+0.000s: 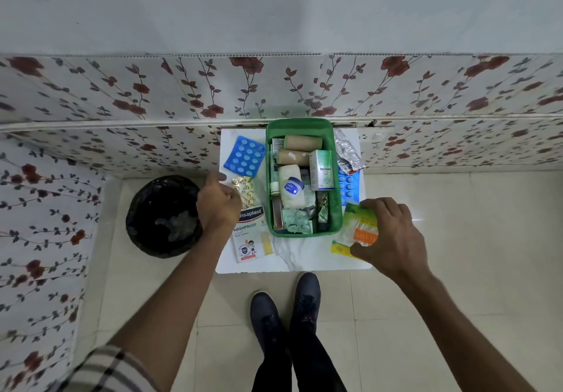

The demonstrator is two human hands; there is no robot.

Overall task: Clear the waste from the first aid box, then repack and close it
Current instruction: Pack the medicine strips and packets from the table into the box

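A green first aid box [337,209] stands open on a small white table [292,257], packed with bandage rolls, a small jar, a medicine carton and blister strips. My right hand [391,236] grips a green and orange packet [358,228] at the table's right edge. My left hand [217,201] hovers over the table's left side, above a gold blister strip [243,187] and a box of plasters [249,233]; I cannot tell whether its curled fingers hold anything. A blue blister pack [244,156] lies at the back left.
A black-lined bin [164,216] stands on the floor left of the table. A crumpled foil wrapper [347,152] and another blue blister pack [348,186] lie right of the box. A floral wall runs behind. My shoes [286,309] are in front of the table.
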